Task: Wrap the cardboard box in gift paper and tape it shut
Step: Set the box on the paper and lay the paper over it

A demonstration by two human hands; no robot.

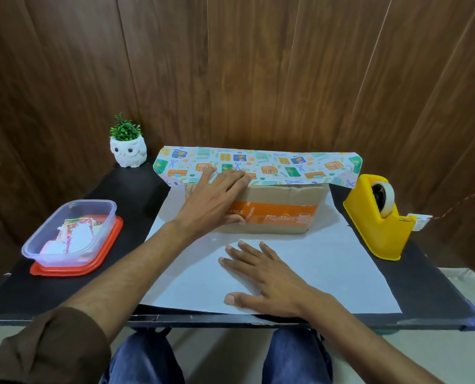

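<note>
Brown sleeve (45, 347) up front. Right hand (269, 275) flat, relaxed on gift paper (341, 267); left hand (214, 200), fingers straight, pins patterned flap onto cardboard box (286, 198).

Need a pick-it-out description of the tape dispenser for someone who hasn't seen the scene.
Start at the black table in front of the wood-panel wall; a cardboard box sits mid-table on a sheet of gift paper. Just off the paper's right edge stands the tape dispenser. It is the only bright yellow thing there, a chunky wedge holding a pale tape roll.
</note>
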